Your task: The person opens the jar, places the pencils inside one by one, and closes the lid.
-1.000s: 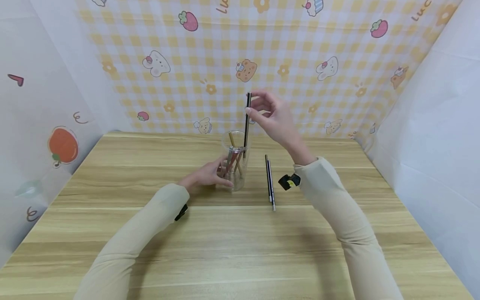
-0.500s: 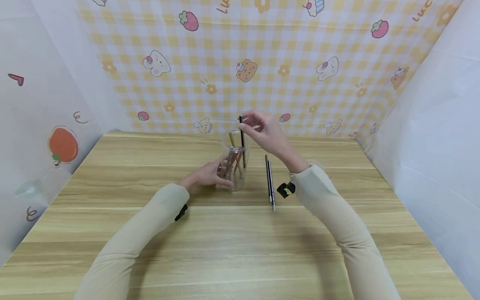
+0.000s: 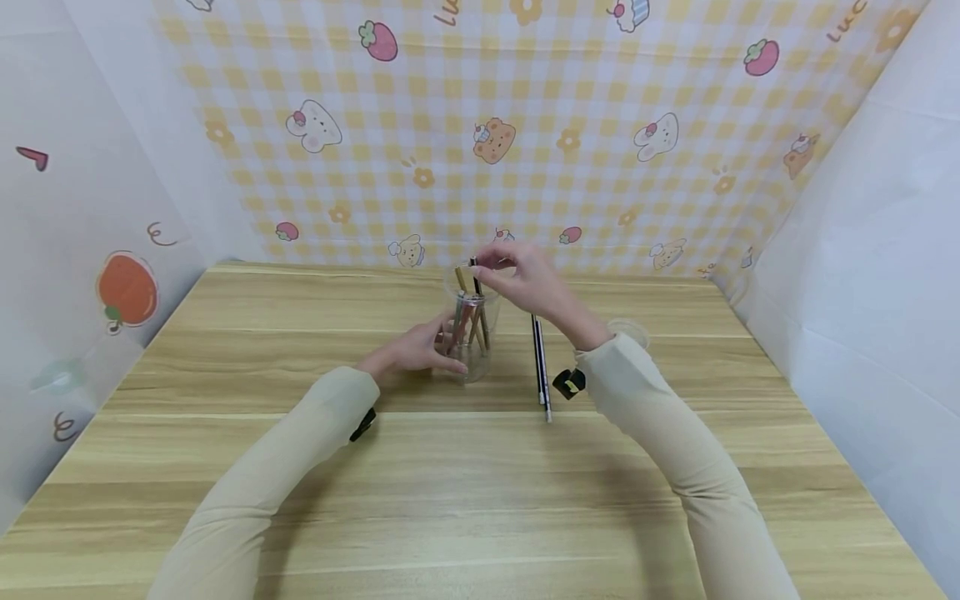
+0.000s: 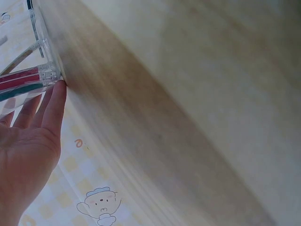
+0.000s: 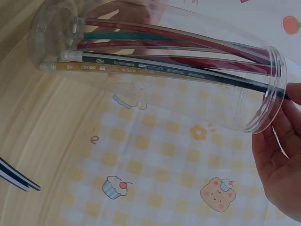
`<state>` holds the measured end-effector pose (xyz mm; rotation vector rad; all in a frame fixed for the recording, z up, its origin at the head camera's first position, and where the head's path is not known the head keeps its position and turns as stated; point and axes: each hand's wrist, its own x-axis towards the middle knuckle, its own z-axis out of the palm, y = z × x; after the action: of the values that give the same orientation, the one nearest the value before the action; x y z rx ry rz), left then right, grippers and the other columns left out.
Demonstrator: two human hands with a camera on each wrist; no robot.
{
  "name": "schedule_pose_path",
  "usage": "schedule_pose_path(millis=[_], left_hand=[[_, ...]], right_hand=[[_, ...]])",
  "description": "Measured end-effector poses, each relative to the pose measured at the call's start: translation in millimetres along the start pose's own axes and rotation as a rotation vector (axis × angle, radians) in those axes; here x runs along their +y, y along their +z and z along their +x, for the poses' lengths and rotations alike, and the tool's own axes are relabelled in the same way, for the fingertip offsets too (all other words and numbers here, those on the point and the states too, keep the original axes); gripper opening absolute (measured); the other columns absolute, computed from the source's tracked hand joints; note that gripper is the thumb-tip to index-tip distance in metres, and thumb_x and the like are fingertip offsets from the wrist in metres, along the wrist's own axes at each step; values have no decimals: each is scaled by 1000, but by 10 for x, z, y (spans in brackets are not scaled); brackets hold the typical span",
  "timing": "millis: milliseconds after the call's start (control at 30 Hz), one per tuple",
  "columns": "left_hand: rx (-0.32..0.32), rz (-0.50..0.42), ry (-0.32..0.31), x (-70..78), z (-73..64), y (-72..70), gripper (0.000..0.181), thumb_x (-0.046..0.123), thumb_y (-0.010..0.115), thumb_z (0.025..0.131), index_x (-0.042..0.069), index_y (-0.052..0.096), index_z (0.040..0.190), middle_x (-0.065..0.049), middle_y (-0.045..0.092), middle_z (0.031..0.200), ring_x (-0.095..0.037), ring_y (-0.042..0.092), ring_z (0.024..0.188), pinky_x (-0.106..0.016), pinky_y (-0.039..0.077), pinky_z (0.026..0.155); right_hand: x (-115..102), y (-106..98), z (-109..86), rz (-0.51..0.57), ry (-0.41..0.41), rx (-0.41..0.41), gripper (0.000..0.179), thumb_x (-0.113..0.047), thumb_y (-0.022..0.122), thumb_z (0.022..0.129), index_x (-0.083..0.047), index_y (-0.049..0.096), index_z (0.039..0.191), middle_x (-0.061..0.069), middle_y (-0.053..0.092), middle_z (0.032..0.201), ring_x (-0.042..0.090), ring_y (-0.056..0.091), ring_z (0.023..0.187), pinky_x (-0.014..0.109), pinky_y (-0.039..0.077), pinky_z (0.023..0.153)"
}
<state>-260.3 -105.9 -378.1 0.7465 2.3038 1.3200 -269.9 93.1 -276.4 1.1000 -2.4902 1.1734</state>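
I saw the right hand (image 3: pixel 525 275) pinching the upper end of a dark pencil (image 5: pixel 178 71) — its length running steeply down inside the clear jar (image 3: pixel 476 365) — while the left hand (image 3: pixel 418 346), lower, curled round the jar's left side.

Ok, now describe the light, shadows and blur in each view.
Head view: bright, with soft shadows and a pale sheen on the light wood-grain table; left wrist view: dimmer, the table blurred, the bare left hand clearer; right wrist view: dim, yet printing shows on the yellow pencil inside the transparent cylindrical container, whose rim carries faint highlights.
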Motion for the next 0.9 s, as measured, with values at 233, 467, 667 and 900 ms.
schedule_pose_path(millis=[233, 467, 667, 900], left_hand=[[1, 7, -12, 2, -1, -2, 87, 16, 74, 73, 11, 17, 139, -23, 44, 124, -31, 41, 113, -42, 30, 96], [25, 12, 6, -259, 123, 10, 94, 26, 77, 68, 21, 16, 140, -18, 47, 123, -26, 46, 109, -40, 33, 93], [39, 33, 6, -292, 144, 19, 92, 26, 77, 68, 22, 18, 139, -16, 48, 122, -24, 45, 109, -39, 33, 93], [30, 20, 27, -218, 102, 22, 93, 18, 75, 71, 17, 14, 141, -23, 44, 124, -33, 43, 111, -44, 31, 94]], right_hand=[[50, 27, 4, -117, -32, -52, 16, -16, 62, 83, -4, 63, 94, 3, 62, 86, 13, 55, 82, 26, 42, 81], [50, 32, 17, -173, -96, -73, 12, -15, 64, 81, -7, 64, 90, 0, 62, 83, 13, 53, 82, 28, 41, 79], [39, -8, 58, -201, -115, -146, 10, -14, 63, 81, -7, 66, 87, 0, 63, 82, 12, 55, 80, 30, 43, 75], [-11, -39, 97, -251, -110, -224, 14, -17, 61, 84, -6, 69, 88, 2, 65, 84, 18, 56, 80, 32, 43, 69]])
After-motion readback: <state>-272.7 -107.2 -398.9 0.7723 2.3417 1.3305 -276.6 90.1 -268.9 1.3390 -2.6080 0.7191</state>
